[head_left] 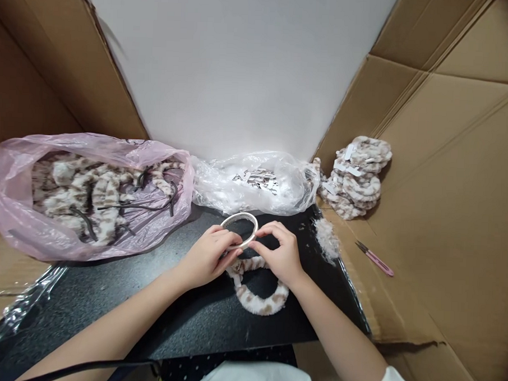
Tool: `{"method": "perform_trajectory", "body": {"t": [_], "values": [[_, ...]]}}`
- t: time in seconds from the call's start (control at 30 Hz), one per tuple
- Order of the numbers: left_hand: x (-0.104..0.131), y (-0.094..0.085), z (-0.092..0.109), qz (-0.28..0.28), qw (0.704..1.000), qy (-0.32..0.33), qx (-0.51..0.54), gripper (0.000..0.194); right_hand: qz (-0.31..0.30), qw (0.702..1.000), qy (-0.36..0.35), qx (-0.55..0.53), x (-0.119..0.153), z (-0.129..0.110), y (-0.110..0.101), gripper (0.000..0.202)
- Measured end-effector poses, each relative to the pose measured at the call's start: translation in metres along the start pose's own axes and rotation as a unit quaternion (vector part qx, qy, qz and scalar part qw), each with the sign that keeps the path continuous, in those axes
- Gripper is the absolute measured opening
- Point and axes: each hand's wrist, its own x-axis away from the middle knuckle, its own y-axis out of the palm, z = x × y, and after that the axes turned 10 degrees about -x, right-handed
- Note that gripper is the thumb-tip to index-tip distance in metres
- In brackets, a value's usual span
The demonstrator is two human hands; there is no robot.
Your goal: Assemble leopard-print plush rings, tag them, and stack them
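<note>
A roll of tape (245, 217) is held up over the dark table, its ring tilted toward me. My left hand (213, 253) grips its left and lower side, with fingers through the ring. At the roll's right edge, my right hand (281, 253) pinches with thumb and fingertips; any loose tape end there is too small to make out. Below both hands lies a fluffy white headband with brown spots (259, 305), shaped as a loop; its upper part is partly covered by my hands.
To the left, a pink plastic bag (9, 202) holds spotted fluffy pieces and dark strips. A clear bag (220, 183) with printed labels stands at the back. Rightward are stacked fluffy bands (359, 178), white fluff (327, 241) and pink-handled snips (379, 262). Cardboard walls (460, 182) flank the table.
</note>
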Motion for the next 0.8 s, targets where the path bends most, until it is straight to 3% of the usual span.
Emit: {"method": "perform_trajectory", "body": {"t": [0.43,0.67,0.8], "values": [[0.001,0.002,-0.002,0.001,1.000,0.013,-0.024,0.005,0.057,0.994,0.073,-0.050,0.007,0.006,0.008,0.010],[-0.001,0.000,-0.003,-0.009,0.999,0.030,-0.041,0.008,0.010,0.991,0.109,-0.075,0.005,0.011,0.005,0.010],[0.000,0.001,-0.004,-0.001,0.999,0.027,-0.035,0.007,-0.037,0.995,0.075,-0.054,0.005,0.009,0.004,0.015]]}}
